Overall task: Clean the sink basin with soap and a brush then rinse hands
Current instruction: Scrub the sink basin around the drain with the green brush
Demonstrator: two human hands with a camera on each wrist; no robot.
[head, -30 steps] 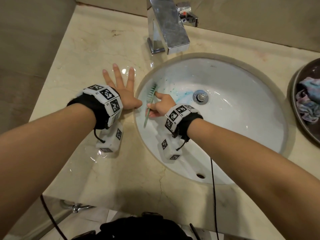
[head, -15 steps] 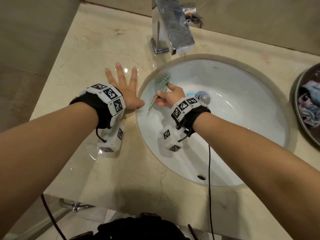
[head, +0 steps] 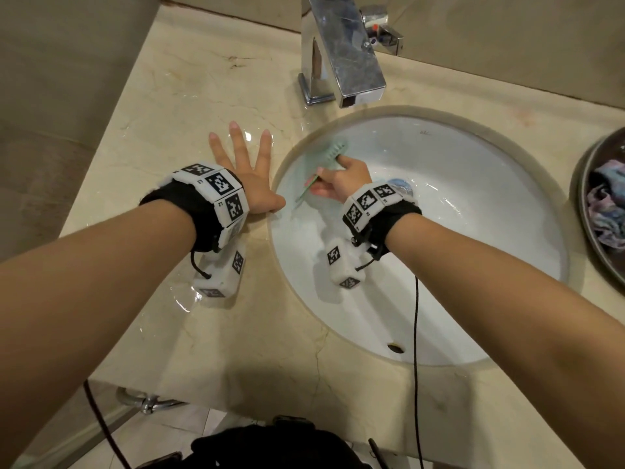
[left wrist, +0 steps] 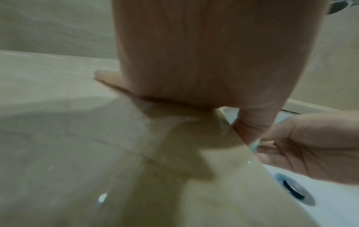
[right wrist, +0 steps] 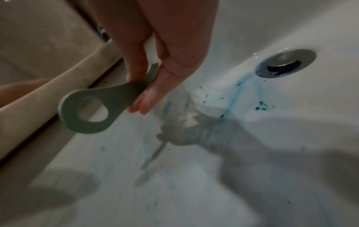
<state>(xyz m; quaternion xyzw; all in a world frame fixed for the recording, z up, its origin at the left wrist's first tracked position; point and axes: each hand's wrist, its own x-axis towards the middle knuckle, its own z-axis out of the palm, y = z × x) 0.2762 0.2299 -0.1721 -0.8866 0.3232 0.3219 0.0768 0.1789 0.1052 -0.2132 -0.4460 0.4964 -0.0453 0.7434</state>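
My right hand grips a pale green brush inside the white sink basin, its bristle head against the basin's upper left wall. In the right wrist view the fingers curl round the brush handle, whose ring-shaped end sticks out below the hand. Blue soap streaks run toward the metal drain. My left hand lies flat on the wet marble counter left of the basin, fingers spread, thumb at the rim; its palm fills the left wrist view.
A chrome faucet stands behind the basin, its spout over the back rim. A dark round tray holding a crumpled cloth sits at the counter's right edge. A wall borders the counter on the left. A black cable hangs from my right wrist.
My right hand has carried the brush up the basin's left wall toward the faucet, turning the bristle head further back. My left hand has stayed flat on the counter.
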